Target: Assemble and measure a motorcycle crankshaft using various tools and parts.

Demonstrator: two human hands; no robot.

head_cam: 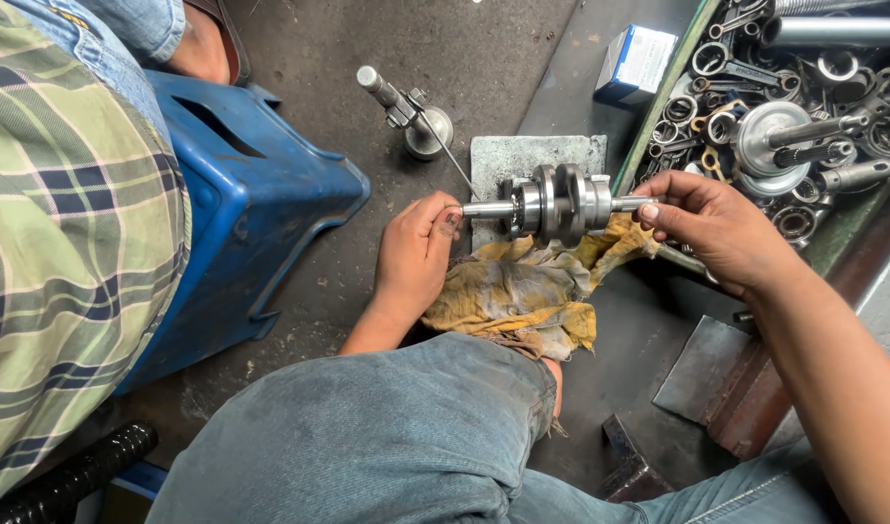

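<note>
Head view: you've got the crankshaft [559, 203] horizontal, long axis running left-right, held just above the yellow rag [522, 291] and grey block [503, 155]. Your left hand [414, 254] pinches its left shaft end; right hand [718, 225] grips the right end w/ fingertips.

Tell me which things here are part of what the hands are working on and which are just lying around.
In hand:
crankshaft, held at its two shaft ends by the left hand and right hand
yellow rag beneath it

Lying about:
blue stool
small box
tray of metal parts
upright tool
</note>
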